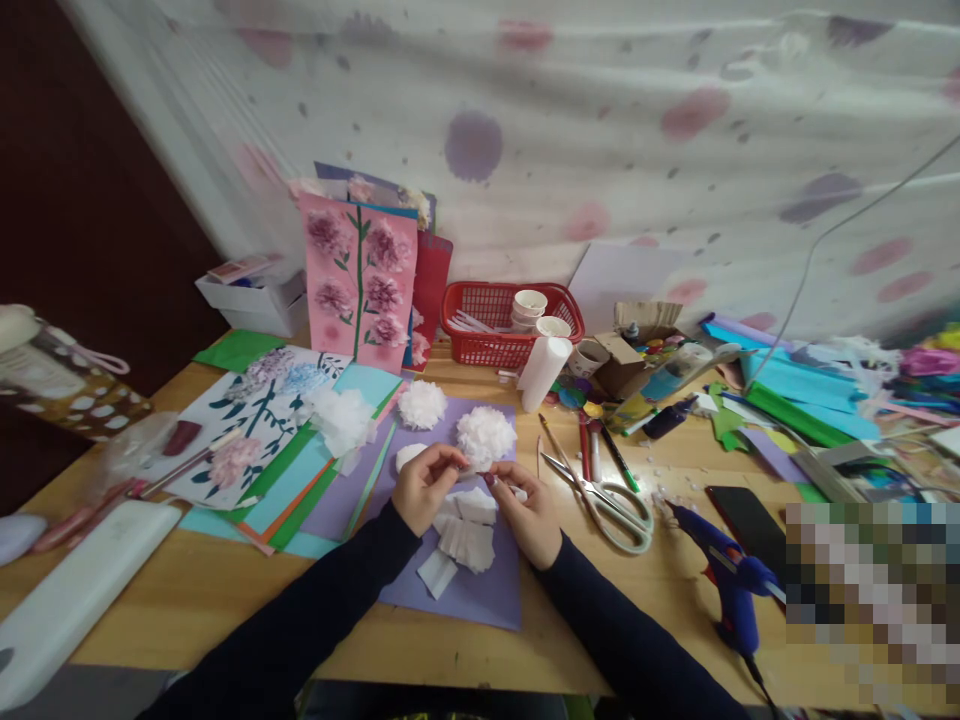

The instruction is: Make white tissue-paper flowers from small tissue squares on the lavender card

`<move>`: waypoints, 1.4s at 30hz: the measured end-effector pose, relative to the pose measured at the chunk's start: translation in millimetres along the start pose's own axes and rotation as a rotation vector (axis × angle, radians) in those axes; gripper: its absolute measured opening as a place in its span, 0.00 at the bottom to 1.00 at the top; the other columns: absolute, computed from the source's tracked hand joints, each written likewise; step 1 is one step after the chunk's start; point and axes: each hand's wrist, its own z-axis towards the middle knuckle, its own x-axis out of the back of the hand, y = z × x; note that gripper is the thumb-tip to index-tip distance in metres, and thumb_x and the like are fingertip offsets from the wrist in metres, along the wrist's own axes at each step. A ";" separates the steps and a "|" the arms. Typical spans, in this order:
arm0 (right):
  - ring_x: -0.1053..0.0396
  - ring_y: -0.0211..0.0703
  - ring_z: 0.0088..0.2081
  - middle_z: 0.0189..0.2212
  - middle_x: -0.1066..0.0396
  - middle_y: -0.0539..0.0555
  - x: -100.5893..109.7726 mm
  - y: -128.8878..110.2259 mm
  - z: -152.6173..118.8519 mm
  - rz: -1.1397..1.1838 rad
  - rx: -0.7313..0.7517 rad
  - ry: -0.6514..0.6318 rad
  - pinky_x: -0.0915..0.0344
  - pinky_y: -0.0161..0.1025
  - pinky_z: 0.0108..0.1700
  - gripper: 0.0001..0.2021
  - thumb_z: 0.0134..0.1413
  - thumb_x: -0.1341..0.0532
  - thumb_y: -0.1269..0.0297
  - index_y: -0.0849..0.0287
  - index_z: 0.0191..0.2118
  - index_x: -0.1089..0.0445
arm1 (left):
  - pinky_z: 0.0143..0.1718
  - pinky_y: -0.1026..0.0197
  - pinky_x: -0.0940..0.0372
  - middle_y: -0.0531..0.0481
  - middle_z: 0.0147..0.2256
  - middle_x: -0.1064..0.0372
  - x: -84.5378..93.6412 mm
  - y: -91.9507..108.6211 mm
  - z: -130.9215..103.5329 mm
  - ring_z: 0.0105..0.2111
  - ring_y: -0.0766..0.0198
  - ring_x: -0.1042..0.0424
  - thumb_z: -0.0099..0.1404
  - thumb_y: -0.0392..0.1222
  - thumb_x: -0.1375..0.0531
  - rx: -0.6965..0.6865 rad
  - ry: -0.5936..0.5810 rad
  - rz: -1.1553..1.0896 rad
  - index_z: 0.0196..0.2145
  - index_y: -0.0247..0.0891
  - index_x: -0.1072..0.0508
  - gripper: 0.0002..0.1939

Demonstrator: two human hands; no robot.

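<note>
On the counter [442, 650], a painted flower sheet [225, 400] lies left. Then comes the left hand [427, 487], thumb and fingertips pinched on a small white piece [475, 468], its shape unclear, above a purple sheet [484, 605]. A fluffy white flower [486, 432] sits just beyond, pleated white papers [466, 543] nearer. The right hand [531, 512] pinches the piece too; scissors [619, 512] and a blue glue gun [731, 570] lie farther right.

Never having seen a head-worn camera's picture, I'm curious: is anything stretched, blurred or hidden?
Head view: the spotted sheet looks stretched toward the edges; head view: coarse blocks cover an area beside the dark phone; head view: fine detail between the left hand and the right hand is soft.
</note>
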 end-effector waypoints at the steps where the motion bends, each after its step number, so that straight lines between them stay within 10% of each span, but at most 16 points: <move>1: 0.42 0.39 0.24 0.21 0.35 0.50 0.1 0.3 0.0 -0.010 0.013 0.002 0.44 0.35 0.27 0.12 0.46 0.37 0.54 0.59 0.29 0.28 | 0.37 0.63 0.32 0.47 0.30 0.24 0.3 -0.5 -0.5 0.34 0.62 0.26 0.54 0.38 0.38 0.001 -0.020 0.006 0.29 0.35 0.26 0.05; 42: 0.41 0.40 0.25 0.21 0.35 0.49 1.9 -0.8 -1.2 -0.007 0.045 -0.046 0.44 0.35 0.28 0.09 0.46 0.38 0.57 0.58 0.26 0.30 | 0.34 0.60 0.29 0.45 0.30 0.21 2.3 1.5 1.2 0.31 0.57 0.23 0.52 0.40 0.36 0.036 -0.123 0.082 0.29 0.37 0.20 0.07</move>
